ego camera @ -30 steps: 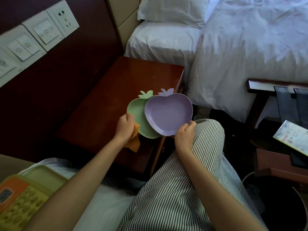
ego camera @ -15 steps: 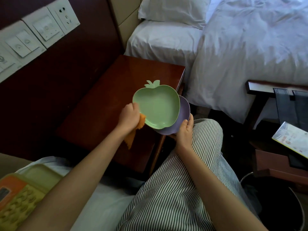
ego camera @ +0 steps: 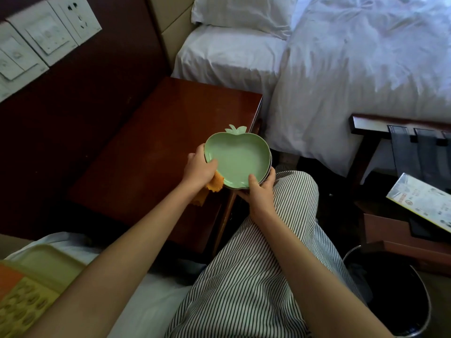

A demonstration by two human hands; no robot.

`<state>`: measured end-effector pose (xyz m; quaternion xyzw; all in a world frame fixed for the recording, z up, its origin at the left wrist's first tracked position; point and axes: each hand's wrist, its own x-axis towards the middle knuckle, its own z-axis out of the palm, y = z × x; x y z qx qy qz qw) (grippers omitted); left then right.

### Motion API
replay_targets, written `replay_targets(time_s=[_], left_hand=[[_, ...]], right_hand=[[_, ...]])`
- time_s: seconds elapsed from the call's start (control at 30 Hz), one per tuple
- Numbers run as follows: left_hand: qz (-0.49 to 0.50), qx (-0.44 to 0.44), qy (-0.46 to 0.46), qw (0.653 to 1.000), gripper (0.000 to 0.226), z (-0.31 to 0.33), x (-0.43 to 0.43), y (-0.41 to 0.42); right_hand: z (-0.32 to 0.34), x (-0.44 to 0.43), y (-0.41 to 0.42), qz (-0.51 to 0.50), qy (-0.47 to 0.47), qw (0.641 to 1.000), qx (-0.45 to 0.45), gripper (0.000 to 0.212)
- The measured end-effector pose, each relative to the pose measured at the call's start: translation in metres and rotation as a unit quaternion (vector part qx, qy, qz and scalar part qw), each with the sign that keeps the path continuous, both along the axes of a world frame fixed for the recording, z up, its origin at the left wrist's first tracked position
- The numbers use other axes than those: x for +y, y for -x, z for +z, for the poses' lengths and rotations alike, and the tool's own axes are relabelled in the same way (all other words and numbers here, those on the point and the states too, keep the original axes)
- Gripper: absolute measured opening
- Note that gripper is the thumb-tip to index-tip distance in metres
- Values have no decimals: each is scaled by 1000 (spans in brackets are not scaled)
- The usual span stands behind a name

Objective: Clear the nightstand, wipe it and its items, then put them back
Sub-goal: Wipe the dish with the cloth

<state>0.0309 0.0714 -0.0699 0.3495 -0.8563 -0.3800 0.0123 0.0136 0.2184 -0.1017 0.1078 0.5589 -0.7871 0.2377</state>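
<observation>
head view, left hand (ego camera: 199,169), right hand (ego camera: 260,192) gripping apple-shaped dish (ego camera: 240,161) (smooth, green)

The bench (ego camera: 158,154) is showing dark reddish wood under a glossy varnish that is catching the light. The green plate (ego camera: 240,162) is looking smooth with a soft satin sheen, though plastic or glazed ware is hard to tell. The orange cloth (ego camera: 214,185) beneath it is looking soft, matt and slightly fuzzy. The bed sheet (ego camera: 353,69) is lying as matt white fabric, creased all over. The trousers (ego camera: 256,276) are showing thin striped woven cloth. The switch plates (ego camera: 46,35) are gleaming as smooth white plastic against a wall panel (ego camera: 73,106) of dark, duller wood. The leaflet (ego camera: 419,203) is shining like glossy paper, and the bin (ego camera: 425,313) is glinting like metal at its rim.
</observation>
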Motion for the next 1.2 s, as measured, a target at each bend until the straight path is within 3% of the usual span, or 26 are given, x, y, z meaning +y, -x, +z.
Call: replay_targets(time_s=[0.07, 0.13, 0.2, 0.27, 0.4, 0.47, 0.53, 0.57, 0.63, 0.67, 0.7, 0.77, 0.83, 0.93, 1.07, 1.13, 1.2], left_hand=[[14, 6, -16, 1000, 44, 0, -6, -1], [120, 76, -80, 987, 38, 4, -15, -1], [288, 189, -182, 921, 28, 14, -24, 0], [378, 282, -180, 863, 30, 19, -31, 0], [326, 417, -140, 837, 31, 29, -17, 7], [304, 432, -193, 827, 27, 31, -1, 19], [256, 416, -245, 837, 25, 25, 17, 29], [205, 398, -215, 868, 25, 18, 25, 31], [38, 299, -61, 952, 23, -3, 32, 30], [-58, 217, 39, 974, 21, -14, 30, 28], [-141, 135, 144, 970, 25, -22, 24, 25], [-235, 36, 314, 919, 37, -27, 14, 18], [-267, -10, 395, 879, 46, -23, 17, 10], [-334, -53, 384, 859, 59, -22, 31, 2], [-447, -50, 346, 823, 53, -24, 35, 6], [-422, -73, 367, 826, 55, -20, 28, 17], [-334, -107, 387, 853, 57, -16, 21, 25]], right_hand=[[-2, -2, 0, 13, -11, 1000, -6, 67], [-5, -3, -1, 23, -17, 1000, -4, 66], [-7, -4, -1, 33, -12, 999, 1, 62], [-5, -5, -2, 45, -17, 999, 0, 62], [-3, -5, -2, 75, -21, 997, -5, 67], [-3, -6, -4, 91, -32, 995, 0, 67], [-2, -5, -4, 96, -34, 995, -1, 63], [-2, -5, -4, 95, -33, 995, -2, 59], [-3, -4, -3, 85, -35, 996, -8, 51], [-4, -4, -3, 80, -39, 996, -11, 48], [-4, -3, -3, 77, -42, 996, -13, 46], [-5, -3, -2, 73, -42, 996, -16, 43], [-6, -4, -2, 69, -43, 997, -18, 42], [-10, -7, -1, 59, -50, 997, -25, 42], [-13, -6, 0, 53, -33, 996, -57, 45], [-14, -6, 2, 44, -37, 998, -30, 44], [-17, -8, 4, 44, -79, 996, 11, 42]])
